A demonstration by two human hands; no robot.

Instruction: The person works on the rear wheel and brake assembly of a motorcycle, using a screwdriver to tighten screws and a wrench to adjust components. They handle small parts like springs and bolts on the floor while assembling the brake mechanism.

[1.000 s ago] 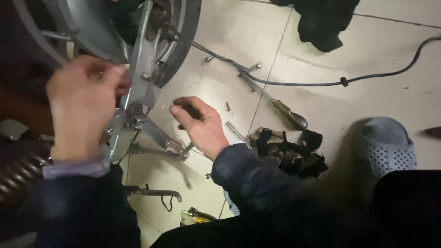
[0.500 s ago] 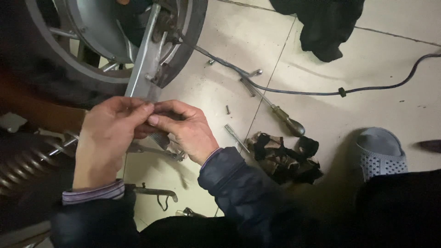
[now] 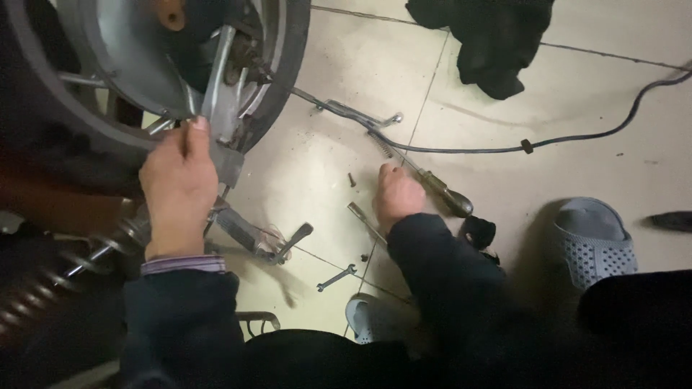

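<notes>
- We are resting our left hand (image 3: 179,189) against the flat grey metal arm (image 3: 218,108) that runs across the dark rubber-tyred wheel (image 3: 285,65); the fingers are curled round the arm's lower end, with the thumb pressing up along it.
- We are lowering our right hand (image 3: 398,194) onto the pale tiled floor (image 3: 577,94), fingers bunched loosely and pointing down; we cannot tell whether they are gripping anything.
- Just beside that hand, a screwdriver with a dark rounded handle (image 3: 440,193) is lying slantwise on the tiles, its shaft running up toward a bent silver metal lever (image 3: 357,114).
- A black cable (image 3: 548,140) is trailing from that lever off to the right edge.
- A small silver open-ended spanner (image 3: 336,276) is lying near our knees, and a short dark screw (image 3: 352,179) is sitting left of the right hand.
- A grey perforated rubber slipper (image 3: 595,241) is sitting well to the right, and a black crumpled cloth (image 3: 497,39) is lying at the top.
</notes>
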